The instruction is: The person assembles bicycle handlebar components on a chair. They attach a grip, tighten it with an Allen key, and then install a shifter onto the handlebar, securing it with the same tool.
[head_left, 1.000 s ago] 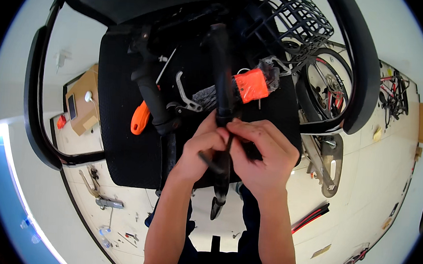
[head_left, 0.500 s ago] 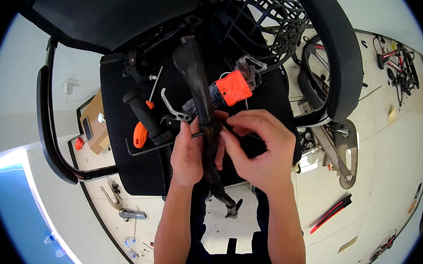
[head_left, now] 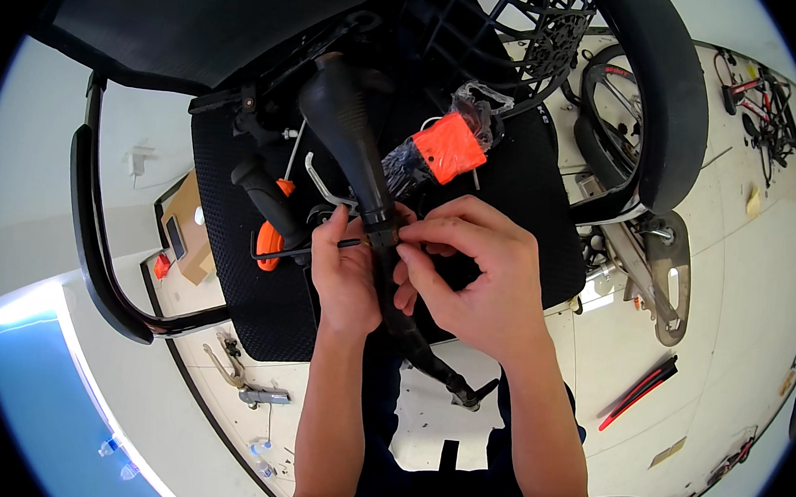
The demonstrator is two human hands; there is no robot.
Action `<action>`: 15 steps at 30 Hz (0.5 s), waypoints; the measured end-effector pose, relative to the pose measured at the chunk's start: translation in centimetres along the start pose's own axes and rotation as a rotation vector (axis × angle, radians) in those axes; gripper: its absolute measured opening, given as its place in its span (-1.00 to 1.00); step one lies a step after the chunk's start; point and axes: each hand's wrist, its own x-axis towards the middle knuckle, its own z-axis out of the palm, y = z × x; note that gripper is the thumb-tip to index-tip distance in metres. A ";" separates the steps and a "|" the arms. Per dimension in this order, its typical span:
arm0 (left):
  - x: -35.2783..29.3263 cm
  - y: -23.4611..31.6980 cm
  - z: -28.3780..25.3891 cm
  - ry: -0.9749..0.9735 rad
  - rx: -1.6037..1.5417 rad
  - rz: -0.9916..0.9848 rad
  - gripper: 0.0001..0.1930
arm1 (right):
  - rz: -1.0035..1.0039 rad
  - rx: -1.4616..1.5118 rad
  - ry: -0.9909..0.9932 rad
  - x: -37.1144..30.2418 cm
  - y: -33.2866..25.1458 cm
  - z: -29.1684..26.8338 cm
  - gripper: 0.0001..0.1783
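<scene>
Left hand grips handlebar, hex key across palm; right hand pinches collar. Grip on, beyond hands; spare grip, leftward, unfitted.

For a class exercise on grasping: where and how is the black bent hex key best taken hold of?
Probably by the outer bend of the hex key, coming from the person's left. That end sticks out clear of the left hand, while the straight arm runs in beside the thumb toward the black bar. A pinch should suit the thin rod.
</scene>
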 end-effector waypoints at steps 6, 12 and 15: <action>0.1 -0.1 0.3 0.074 0.047 -0.029 -0.36 | -0.011 -0.068 0.003 0.2 0.0 -0.1 -0.82; 0.0 -0.4 -0.3 0.011 0.150 0.042 -0.49 | -0.014 -0.124 0.006 0.5 0.3 -0.2 -0.80; -0.3 -0.2 -0.1 -0.006 0.189 0.051 -0.45 | 0.058 -0.132 0.010 0.6 0.7 -0.1 -0.80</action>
